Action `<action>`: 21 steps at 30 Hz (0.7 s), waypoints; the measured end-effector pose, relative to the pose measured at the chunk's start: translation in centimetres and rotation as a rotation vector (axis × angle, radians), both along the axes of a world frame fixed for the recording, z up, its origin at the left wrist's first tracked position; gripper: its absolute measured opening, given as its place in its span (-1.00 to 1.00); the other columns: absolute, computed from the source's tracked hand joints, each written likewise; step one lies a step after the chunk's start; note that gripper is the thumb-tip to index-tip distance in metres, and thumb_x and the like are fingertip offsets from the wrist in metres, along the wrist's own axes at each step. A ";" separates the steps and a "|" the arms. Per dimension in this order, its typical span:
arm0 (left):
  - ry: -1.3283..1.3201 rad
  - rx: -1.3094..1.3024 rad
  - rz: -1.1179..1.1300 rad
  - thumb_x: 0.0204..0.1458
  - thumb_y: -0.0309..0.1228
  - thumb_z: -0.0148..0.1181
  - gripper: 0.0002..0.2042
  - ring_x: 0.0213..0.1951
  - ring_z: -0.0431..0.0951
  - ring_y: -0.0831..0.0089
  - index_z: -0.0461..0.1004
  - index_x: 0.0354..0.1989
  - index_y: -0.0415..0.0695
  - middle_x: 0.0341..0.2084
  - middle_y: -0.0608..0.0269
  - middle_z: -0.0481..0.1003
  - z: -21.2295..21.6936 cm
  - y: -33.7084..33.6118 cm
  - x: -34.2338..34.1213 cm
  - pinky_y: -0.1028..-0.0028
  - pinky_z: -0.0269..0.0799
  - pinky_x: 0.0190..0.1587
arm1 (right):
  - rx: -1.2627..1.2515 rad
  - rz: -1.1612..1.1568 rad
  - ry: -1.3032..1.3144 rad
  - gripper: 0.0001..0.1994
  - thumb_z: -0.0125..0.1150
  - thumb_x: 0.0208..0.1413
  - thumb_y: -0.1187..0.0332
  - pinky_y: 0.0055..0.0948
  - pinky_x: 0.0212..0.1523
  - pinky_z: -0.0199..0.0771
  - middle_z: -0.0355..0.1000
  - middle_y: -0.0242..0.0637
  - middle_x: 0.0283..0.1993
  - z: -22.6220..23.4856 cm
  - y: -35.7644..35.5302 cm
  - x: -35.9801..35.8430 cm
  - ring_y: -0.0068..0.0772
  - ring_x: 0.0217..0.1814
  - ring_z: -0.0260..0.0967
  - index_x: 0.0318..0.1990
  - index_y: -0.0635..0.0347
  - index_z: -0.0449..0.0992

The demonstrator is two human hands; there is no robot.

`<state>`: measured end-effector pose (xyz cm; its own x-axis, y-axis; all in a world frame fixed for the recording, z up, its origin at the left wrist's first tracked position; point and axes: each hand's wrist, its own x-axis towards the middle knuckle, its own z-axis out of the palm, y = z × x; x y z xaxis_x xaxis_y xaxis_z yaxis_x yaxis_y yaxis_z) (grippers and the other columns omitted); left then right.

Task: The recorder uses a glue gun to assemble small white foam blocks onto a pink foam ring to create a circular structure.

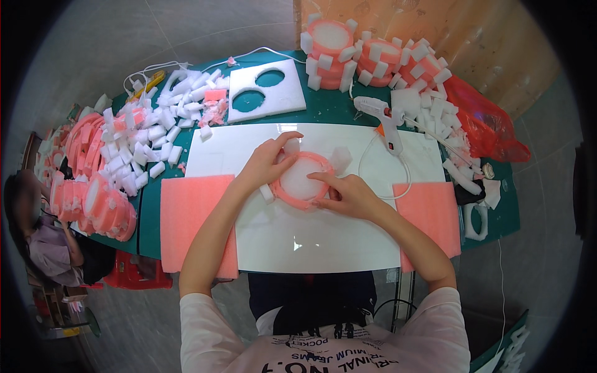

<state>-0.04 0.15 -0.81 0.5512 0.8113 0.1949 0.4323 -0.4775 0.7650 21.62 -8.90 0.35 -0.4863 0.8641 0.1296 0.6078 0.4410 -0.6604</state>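
While both hands [267, 163] [349, 196], fingers [324, 178] half-curled, grip a pink ring [299, 202], grey floor [538, 205] flanks the green table [149, 217].

Worn on the head as the left of two fisheyes, the camera looks steeply down and forward from close above the wearer's printed T-shirt [336, 345] at six o'clock, putting the pink foam ring [290, 199] near the dial's centre. Its wide sweep reaches a foam-ring stack [329, 38] just past twelve and a seated co-worker [57, 252] between eight and nine o'clock.
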 end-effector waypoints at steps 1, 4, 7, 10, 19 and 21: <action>0.001 -0.001 -0.001 -0.05 -0.36 0.10 -0.57 -0.38 0.41 0.24 0.28 0.07 0.10 -0.50 0.10 0.37 0.0 0.0 0.0 0.37 0.32 -0.25 | 0.003 0.000 0.003 -0.50 0.27 -0.07 0.15 -0.51 -0.61 0.19 0.20 -0.41 -0.75 0.0 0.0 0.0 -0.47 -0.73 0.20 0.07 -0.04 0.34; -0.007 0.013 -0.002 -0.05 -0.36 0.10 -0.57 -0.38 0.41 0.24 0.28 0.07 0.10 -0.50 0.10 0.37 -0.1 0.0 0.0 0.37 0.32 -0.25 | -0.013 -0.005 0.004 -0.50 0.27 -0.07 0.15 -0.51 -0.60 0.19 0.21 -0.41 -0.75 0.2 -0.1 -0.1 -0.46 -0.73 0.20 0.06 -0.04 0.34; 0.069 -0.016 0.002 -0.03 -0.43 0.06 -0.59 -0.28 0.50 0.31 0.29 0.06 -0.03 -0.21 0.07 0.47 0.7 -0.1 0.3 0.46 0.38 -0.15 | -0.003 -0.009 0.005 -0.50 0.27 -0.07 0.14 -0.50 -0.60 0.20 0.21 -0.41 -0.75 -0.1 0.0 0.2 -0.46 -0.73 0.21 0.06 -0.04 0.34; -0.004 0.009 -0.002 -0.05 -0.36 0.11 -0.57 -0.39 0.41 0.25 0.28 0.07 0.10 -0.50 0.11 0.37 0.1 0.0 0.0 0.37 0.32 -0.26 | 0.000 -0.005 0.006 -0.50 0.27 -0.07 0.14 -0.50 -0.60 0.20 0.21 -0.40 -0.75 0.0 0.0 0.0 -0.46 -0.72 0.21 0.06 -0.04 0.34; 0.001 0.011 0.001 -0.05 -0.36 0.11 -0.57 -0.40 0.41 0.26 0.28 0.06 0.10 -0.53 0.12 0.36 0.0 0.0 0.1 0.37 0.32 -0.27 | -0.003 -0.003 -0.014 -0.50 0.26 -0.06 0.12 -0.50 -0.60 0.20 0.23 -0.40 -0.74 0.1 0.0 0.0 -0.45 -0.71 0.22 0.07 -0.03 0.34; 0.001 0.006 0.001 -0.05 -0.36 0.11 -0.57 -0.40 0.41 0.25 0.28 0.06 0.10 -0.53 0.12 0.36 0.0 0.0 0.1 0.37 0.32 -0.27 | -0.012 -0.005 -0.014 -0.50 0.26 -0.06 0.13 -0.50 -0.59 0.20 0.22 -0.40 -0.74 0.2 -0.1 0.0 -0.45 -0.71 0.22 0.07 -0.03 0.34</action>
<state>0.04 0.16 -0.84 0.5506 0.8107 0.1989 0.4337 -0.4814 0.7617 21.63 -9.00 0.56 -0.4840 0.8678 0.1123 0.6188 0.4302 -0.6572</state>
